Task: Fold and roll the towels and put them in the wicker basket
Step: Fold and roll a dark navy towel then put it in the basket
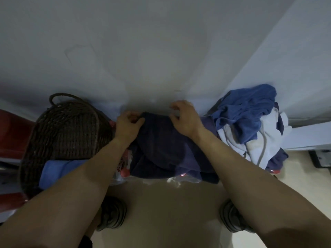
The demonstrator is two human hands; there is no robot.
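Wicker basket (68, 126), a folded blue towel (53, 170) inside, stands left of the navy towel (161, 145). Beside the basket, the left hand (128, 125) pinches the navy towel's far edge; the right hand (185, 119), fingers curled, grips that same edge.

a home corner, likely a laundry spot: plain pale wall (143, 51), tiled floor (161, 212), a wicker basket (68, 126) and a heap of towels (250, 122).

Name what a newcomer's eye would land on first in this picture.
Two bare hands, left hand and right hand, grip the far edge of a dark navy towel at centre. A dark brown wicker basket sits left; a heap of blue and white towels lies right.
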